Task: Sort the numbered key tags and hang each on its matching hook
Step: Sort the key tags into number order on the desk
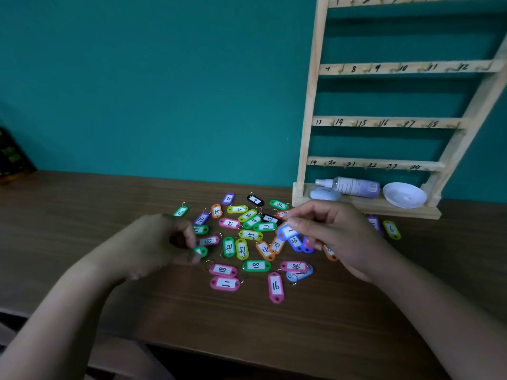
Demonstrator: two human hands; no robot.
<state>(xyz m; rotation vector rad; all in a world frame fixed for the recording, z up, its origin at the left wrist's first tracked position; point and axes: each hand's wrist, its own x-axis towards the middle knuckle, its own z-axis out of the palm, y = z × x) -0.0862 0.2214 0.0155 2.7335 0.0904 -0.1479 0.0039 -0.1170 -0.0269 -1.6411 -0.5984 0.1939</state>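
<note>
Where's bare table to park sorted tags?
Bare: table left of the left hand, toward the dark box; the near strip below pink tag 16. Crowded: tag pile beside the right hand pinching a blue tag; rack base.

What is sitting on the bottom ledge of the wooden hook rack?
A spray bottle lying on its side, a pale oval object in front of it, and a white dish. Whatever lies behind the bottle is covered.

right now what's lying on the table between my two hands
In the head view, loose key tags crowd the table between the left hand and the right hand, which pinches a blue tag; one is a green tag marked 10.
</note>
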